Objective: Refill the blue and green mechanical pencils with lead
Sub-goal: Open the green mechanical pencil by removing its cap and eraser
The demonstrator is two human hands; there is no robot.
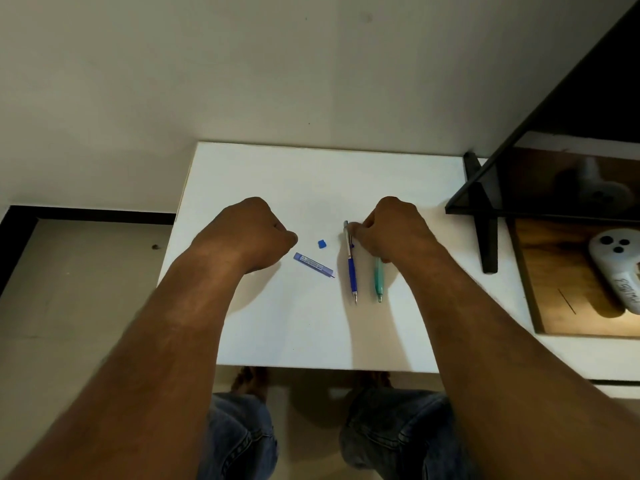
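on the white table, the right hand pinches the upper end of the blue pencil, beside the green pencil. the left hand is curled in a fist near the lead case, with nothing visible in it.

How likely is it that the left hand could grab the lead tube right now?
Probably yes. The left hand sits just beside the lead tube, with only bare table between them; the right hand is off pinching the blue pencil.

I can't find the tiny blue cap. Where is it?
Head view: the blue cap lies on the white table, beyond the lead case, left of the blue pencil.
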